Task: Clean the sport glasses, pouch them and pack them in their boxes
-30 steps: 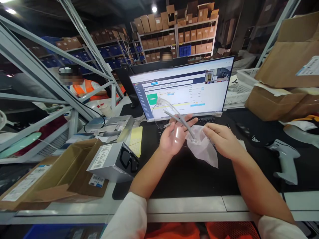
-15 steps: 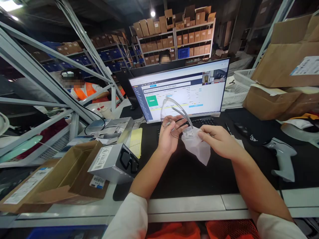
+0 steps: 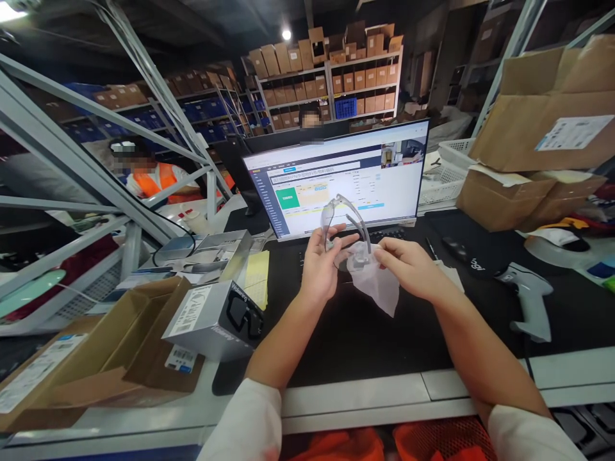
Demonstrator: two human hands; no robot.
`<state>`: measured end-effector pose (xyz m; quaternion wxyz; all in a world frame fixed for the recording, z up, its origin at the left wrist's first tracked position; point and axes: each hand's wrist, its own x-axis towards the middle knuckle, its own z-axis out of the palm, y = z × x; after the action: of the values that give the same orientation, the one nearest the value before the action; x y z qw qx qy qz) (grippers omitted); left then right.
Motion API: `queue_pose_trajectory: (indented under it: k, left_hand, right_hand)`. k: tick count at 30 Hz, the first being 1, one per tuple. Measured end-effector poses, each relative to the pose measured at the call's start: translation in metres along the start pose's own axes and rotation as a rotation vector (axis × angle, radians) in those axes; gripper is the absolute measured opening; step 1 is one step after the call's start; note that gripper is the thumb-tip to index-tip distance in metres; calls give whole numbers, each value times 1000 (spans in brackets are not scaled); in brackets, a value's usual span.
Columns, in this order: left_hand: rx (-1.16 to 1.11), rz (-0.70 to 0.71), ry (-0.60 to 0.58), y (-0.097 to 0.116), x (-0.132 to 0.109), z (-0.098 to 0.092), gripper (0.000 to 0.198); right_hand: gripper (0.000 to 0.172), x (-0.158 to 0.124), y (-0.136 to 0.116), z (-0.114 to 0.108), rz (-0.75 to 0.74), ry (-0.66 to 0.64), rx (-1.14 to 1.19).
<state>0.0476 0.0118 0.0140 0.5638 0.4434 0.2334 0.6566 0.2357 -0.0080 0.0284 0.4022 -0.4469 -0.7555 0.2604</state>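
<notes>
Grey glasses (image 3: 365,229) in left grip (image 3: 321,266), pouch (image 3: 375,288) in right grip (image 3: 409,266), monitor (image 3: 346,176) behind, scanner (image 3: 532,301) nearby

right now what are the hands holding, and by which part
The left hand holds the grey glasses, apparently by the frame, exact spot unclear; the right hand pinches the white pouch near its upper edge.

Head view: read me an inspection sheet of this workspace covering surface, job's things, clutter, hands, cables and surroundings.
Surface: black mat on a pale bench.
Job's things: glasses and white pouch, together; whether any part is inside, unclear.
Clutter: silver box, open carton, yellow pad at left; scanner, mouse at right.
Hands: left hand holds the glasses; right hand pinches the pouch.
Cables: dark cable curving at left; scanner cable at the bench edge.
Surroundings: lit monitor, stocked shelves, co-worker's orange vest.
</notes>
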Motion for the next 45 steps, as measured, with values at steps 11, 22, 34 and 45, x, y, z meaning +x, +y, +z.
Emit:
queue_pose_trajectory:
  k: [11, 22, 34, 45]
  left_hand:
    - [-84, 115, -117, 0, -6, 1, 37]
    - [183, 345, -31, -10, -1, -9, 31]
    - [417, 538, -113, -7, -7, -8, 21]
    - [371, 282, -570, -7, -6, -11, 27]
  right_hand:
    - [31, -4, -1, 4, -41, 90, 67]
    - [15, -11, -5, 12, -328, 297, -214]
    - [15, -14, -12, 25, -599, 98, -272]
    - [28, -8, 9, -31, 37, -131, 36]
